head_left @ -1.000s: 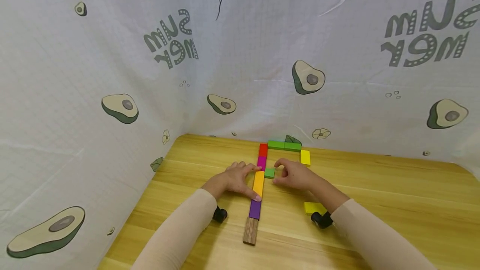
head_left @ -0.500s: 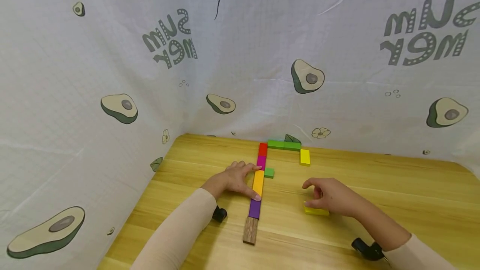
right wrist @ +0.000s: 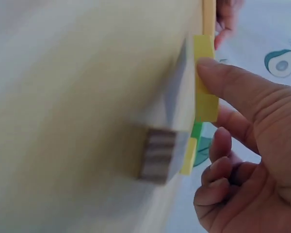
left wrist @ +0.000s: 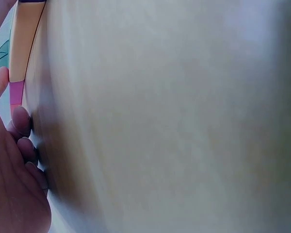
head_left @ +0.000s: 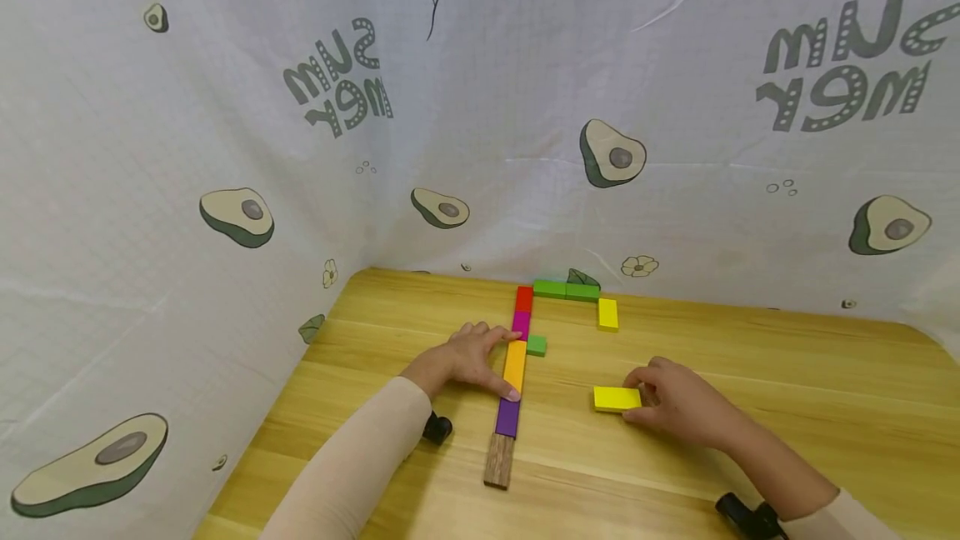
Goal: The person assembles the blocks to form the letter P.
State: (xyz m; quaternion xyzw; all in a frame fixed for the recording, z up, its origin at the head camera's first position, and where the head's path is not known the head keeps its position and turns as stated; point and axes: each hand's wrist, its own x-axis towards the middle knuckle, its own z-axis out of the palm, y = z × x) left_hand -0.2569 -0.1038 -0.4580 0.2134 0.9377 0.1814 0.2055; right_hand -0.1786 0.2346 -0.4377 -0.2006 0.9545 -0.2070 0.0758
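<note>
A yellow rectangular block (head_left: 613, 399) is pinched at its right end by my right hand (head_left: 678, 402), low over the table. In the right wrist view my thumb lies on the face of this yellow block (right wrist: 206, 104). My left hand (head_left: 472, 357) reaches across to the block column, its index fingertip by the magenta block (head_left: 521, 324) and its thumb tip at the seam of the orange block (head_left: 514, 367) and purple block (head_left: 507, 418). A red block (head_left: 524, 298) tops the column and a brown wood-grain block (head_left: 498, 462) ends it.
A small green block (head_left: 536, 346) sits against the column's right side. Two green blocks (head_left: 566, 290) run right from the red block, with another yellow block (head_left: 608, 315) at their end. White printed cloth (head_left: 510, 107) hangs behind the wooden table (head_left: 787, 407).
My right hand has moved from beside the small green block to the lower yellow block, gripped it and shifted it slightly left and away from me. The left hand has stayed put.
</note>
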